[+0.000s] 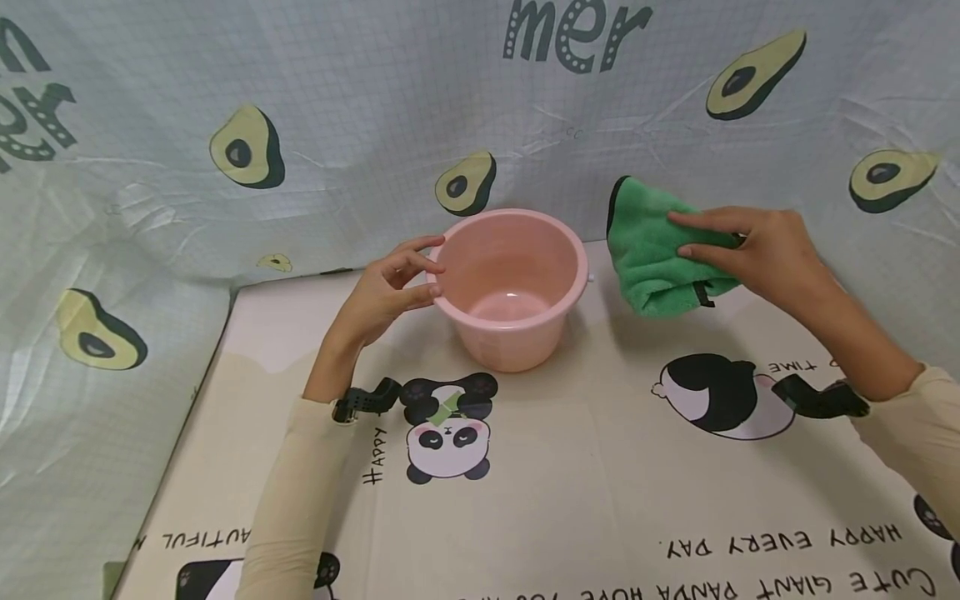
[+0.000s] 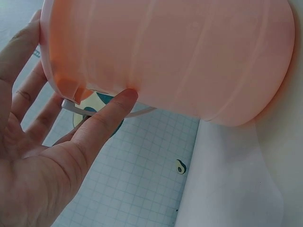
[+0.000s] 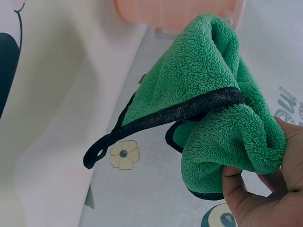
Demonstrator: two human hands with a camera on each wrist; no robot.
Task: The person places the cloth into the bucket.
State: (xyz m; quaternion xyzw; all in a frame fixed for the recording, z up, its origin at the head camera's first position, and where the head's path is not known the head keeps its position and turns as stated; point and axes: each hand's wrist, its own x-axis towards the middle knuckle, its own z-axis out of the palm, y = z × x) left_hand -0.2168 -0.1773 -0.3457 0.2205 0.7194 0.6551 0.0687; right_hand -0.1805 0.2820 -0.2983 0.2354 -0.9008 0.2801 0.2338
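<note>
My left hand (image 1: 386,287), fingers apart, grips the pink bucket (image 1: 512,337) near the back edge of the table (image 1: 585,492); my right hand (image 1: 776,250) pinches the green cloth (image 1: 651,250) (black-trimmed, bunched) right of it.

The bucket (image 1: 510,340) stands on the table (image 1: 577,475), left of the towel (image 1: 652,254), before the upright sheet (image 1: 360,108).

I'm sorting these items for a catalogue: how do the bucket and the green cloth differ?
The bucket is pink and smooth, while the cloth is green and fuzzy with black edging. The bucket stands upright on the panda-print surface; the cloth is bunched and held in the air. Both have a hand on them: left for the bucket, right for the cloth.
</note>
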